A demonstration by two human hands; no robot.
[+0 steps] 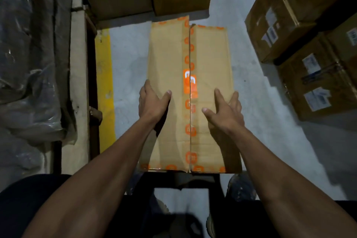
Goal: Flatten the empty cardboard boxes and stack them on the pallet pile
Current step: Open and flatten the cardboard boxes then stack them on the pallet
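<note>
Two hands, the left hand (pixel 152 102) and right hand (pixel 225 110), rest with straight, spread fingers on the long tan cardboard box with orange printed tape (pixel 190 92), which lies on the grey concrete floor (pixel 129 54), its long axis pointing away from the person.

Dim scene, glare on orange tape (pixel 190 85), soft blur, edges bowed

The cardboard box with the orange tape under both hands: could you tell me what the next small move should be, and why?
Probably part the two top flaps along the centre seam. The cardboard box is not yet flattened, its flaps meet down the orange tape, and that seam looks already split. The left hand and right hand lie open on either side of it, so the fingers could likely slide inward and lift the flap edges.
</note>
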